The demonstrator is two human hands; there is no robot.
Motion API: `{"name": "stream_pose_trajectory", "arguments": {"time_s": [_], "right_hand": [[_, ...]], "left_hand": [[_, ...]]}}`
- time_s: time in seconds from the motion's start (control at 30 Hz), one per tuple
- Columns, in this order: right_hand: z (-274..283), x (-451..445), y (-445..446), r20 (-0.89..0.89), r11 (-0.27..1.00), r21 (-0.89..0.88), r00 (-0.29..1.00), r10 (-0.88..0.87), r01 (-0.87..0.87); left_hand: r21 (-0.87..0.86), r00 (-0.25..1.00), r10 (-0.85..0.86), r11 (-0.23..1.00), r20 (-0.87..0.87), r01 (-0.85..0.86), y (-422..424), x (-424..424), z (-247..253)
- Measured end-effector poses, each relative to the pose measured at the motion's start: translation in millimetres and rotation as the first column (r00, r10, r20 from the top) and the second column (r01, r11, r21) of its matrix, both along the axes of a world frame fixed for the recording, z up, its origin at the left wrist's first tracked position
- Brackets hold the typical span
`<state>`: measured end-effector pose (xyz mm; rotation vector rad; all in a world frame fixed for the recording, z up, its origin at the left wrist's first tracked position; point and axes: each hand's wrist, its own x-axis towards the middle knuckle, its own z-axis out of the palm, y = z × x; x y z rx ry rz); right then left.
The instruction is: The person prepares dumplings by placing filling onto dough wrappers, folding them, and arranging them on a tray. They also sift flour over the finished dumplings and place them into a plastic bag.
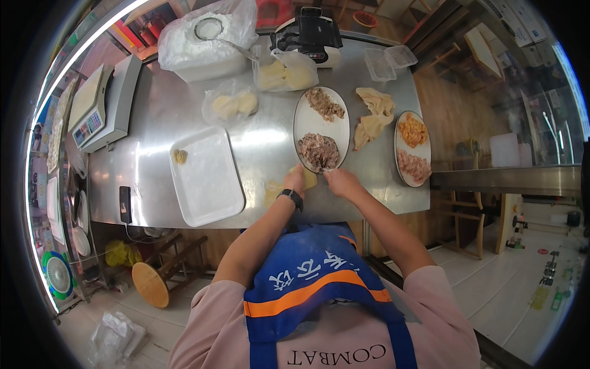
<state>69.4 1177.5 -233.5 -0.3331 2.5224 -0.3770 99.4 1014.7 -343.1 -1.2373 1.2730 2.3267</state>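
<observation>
My left hand (295,179) holds a thin yellowish dough wrapper (309,177) at the near rim of a white oval plate (302,115). More pale wrappers (273,191) lie on the steel table beside that wrist. My right hand (342,181) grips the end of a small utensil, mostly hidden, at the dark-flecked minced meat (318,150) on the plate. A browner mince (324,104) lies on the plate's far half. To the left, a white tray (209,180) bears one small folded dumpling (179,157).
Bagged wrappers (230,104), another wrapper bag (286,74), a flour-filled bin (203,69) and a black-and-white appliance (309,34) stand beyond. Cloth (374,113) and a second filled plate (414,146) lie right. A scale (94,113) and a phone (125,204) are left.
</observation>
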Motion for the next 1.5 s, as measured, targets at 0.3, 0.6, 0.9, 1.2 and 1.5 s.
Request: {"name": "stream_pose_trajectory", "arguments": {"time_s": [0.3, 0.6, 0.9, 1.2, 1.5], "right_hand": [[7.7, 30.8, -19.1, -0.002, 0.938, -0.319, 0.989, -0.147, 0.138], [-2.5, 73.2, -29.9, 0.049, 0.913, -0.319, 0.967, -0.252, 0.254], [24.4, 19.1, -4.0, -0.088, 0.971, 0.001, 0.967, -0.237, 0.238], [25.1, 3.7, -13.0, -0.155, 0.996, 0.089, 0.988, 0.006, 0.008], [38.0, -7.8, -14.4, -0.060, 0.999, -0.023, 0.997, -0.039, 0.038]], "left_hand": [[0.172, 0.994, 0.087, 0.980, 0.065, -0.097, -11.7, 2.4, 31.8], [0.440, 0.978, 0.206, 0.881, -0.030, -0.173, -32.1, 13.5, 52.6], [0.285, 0.985, 0.171, 0.943, 0.021, -0.170, -41.3, 13.0, 36.8], [0.206, 0.996, 0.060, 0.976, 0.061, -0.071, -20.4, -1.6, 25.3], [0.175, 0.996, 0.082, 0.981, 0.020, -0.084, -16.8, -5.9, 12.8]]}}
